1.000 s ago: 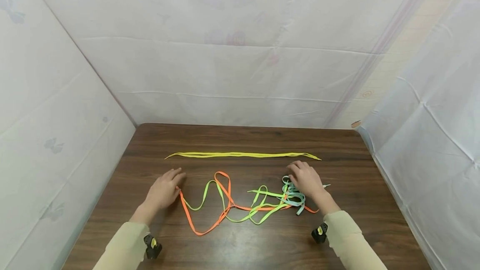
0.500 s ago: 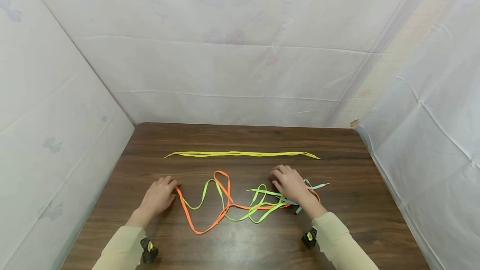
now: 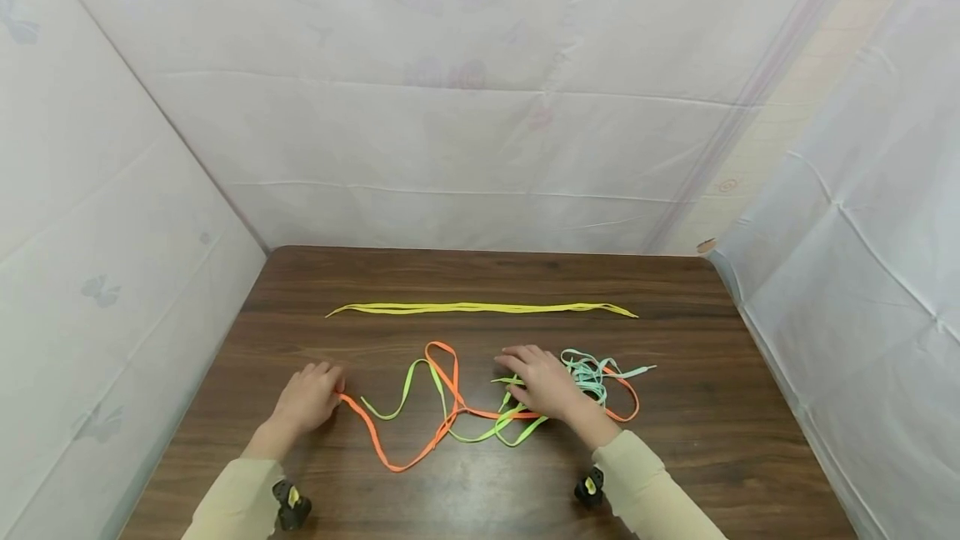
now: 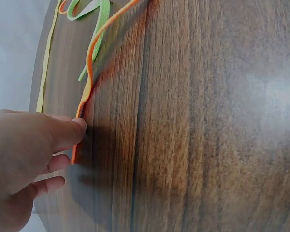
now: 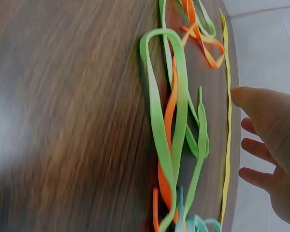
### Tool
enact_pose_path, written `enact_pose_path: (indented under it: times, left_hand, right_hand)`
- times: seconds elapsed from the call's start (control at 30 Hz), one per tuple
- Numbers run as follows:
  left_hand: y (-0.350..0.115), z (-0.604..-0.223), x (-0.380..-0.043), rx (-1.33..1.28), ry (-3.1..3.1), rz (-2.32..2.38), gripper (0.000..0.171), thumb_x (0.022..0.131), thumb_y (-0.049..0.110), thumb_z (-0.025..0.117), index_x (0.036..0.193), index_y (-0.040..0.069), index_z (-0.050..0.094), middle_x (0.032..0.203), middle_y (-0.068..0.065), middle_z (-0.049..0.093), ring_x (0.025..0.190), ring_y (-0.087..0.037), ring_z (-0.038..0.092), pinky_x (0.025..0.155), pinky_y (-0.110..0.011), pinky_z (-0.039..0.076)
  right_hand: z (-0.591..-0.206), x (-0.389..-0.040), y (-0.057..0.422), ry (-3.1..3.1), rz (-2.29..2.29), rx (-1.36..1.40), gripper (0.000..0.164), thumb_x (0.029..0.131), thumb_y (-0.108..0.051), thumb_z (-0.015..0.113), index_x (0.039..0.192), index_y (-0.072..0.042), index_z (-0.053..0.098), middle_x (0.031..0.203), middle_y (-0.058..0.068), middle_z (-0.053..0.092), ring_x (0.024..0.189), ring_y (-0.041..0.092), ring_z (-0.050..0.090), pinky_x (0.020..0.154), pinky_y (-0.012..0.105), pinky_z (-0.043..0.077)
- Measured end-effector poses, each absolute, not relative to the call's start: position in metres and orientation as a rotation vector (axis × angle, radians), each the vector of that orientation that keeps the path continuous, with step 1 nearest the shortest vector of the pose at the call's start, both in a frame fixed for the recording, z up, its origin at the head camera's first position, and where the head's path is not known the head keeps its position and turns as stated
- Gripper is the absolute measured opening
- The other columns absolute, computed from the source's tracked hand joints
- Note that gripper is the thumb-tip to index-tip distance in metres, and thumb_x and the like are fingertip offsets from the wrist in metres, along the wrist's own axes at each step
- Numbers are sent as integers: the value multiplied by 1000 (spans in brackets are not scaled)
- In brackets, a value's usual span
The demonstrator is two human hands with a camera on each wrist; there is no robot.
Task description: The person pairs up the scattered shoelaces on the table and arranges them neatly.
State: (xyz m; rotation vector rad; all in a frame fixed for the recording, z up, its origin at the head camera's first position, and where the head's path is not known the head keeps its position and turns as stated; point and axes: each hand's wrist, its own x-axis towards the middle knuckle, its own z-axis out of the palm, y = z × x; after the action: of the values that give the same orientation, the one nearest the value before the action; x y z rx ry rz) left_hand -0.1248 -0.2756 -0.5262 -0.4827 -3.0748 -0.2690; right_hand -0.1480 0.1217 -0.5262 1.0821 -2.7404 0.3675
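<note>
Between thumb and fingertips, my left hand (image 3: 306, 398) pinches one end of an orange shoelace (image 4: 91, 53), whose tip pokes out below the thumb in the left wrist view. The orange lace loops across the table to the right. A lime green shoelace (image 5: 157, 96) lies tangled with it. My right hand (image 3: 551, 386) hovers over the green lace with fingers spread and nothing in its grasp. Just right of that hand, a light teal shoelace (image 3: 588, 373) sits in a bunched heap, with an orange loop beside it.
Yellow shoelaces (image 3: 480, 307) lie stretched straight across the back of the brown wooden table (image 3: 465, 507). White patterned sheets (image 3: 480, 148) hang behind and at both sides of the table.
My right hand has moved left from the teal heap to over the green lace. My left hand has drawn the orange end left and nearer, and the green end now lies apart from it.
</note>
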Motion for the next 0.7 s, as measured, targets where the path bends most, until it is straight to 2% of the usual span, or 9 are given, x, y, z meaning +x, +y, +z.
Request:
enact_pose_path:
  times: [0.13, 0.4, 0.57, 0.7]
  left_hand:
    - [-278, -528, -122, -463, -3097, -260, 26, 72, 8, 75, 71, 15, 50, 70, 2, 46, 66, -18, 40, 59, -35, 34]
    - [-277, -526, -115, -450, -3123, -322, 24, 77, 8, 71, 71, 14, 49, 68, 2, 44, 63, -16, 40, 55, -33, 35]
    - [-274, -512, -110, -410, -3136, -499, 18, 82, 7, 66, 75, 13, 50, 68, 4, 48, 59, -12, 40, 53, -28, 35]
    - [-272, -496, -106, -396, -3074, -590, 16, 82, 5, 66, 79, 13, 53, 70, 4, 50, 58, -10, 40, 51, -26, 35]
  right_hand:
    - [-527, -145, 112, -2736, 375, 1109, 46, 82, -27, 69, 124, -15, 56, 125, 6, 54, 111, 23, 54, 85, 40, 48]
    - [-528, -137, 98, -2733, 386, 1154, 43, 83, -27, 67, 124, -16, 56, 127, 5, 53, 115, 21, 51, 87, 39, 47]
    - [-530, -131, 88, -2701, 407, 1210, 40, 84, -28, 66, 122, -15, 58, 125, 4, 54, 115, 21, 51, 89, 38, 46]
    - [-533, -126, 78, -2667, 422, 1251, 36, 85, -27, 65, 119, -16, 60, 122, 2, 56, 112, 19, 52, 88, 36, 46]
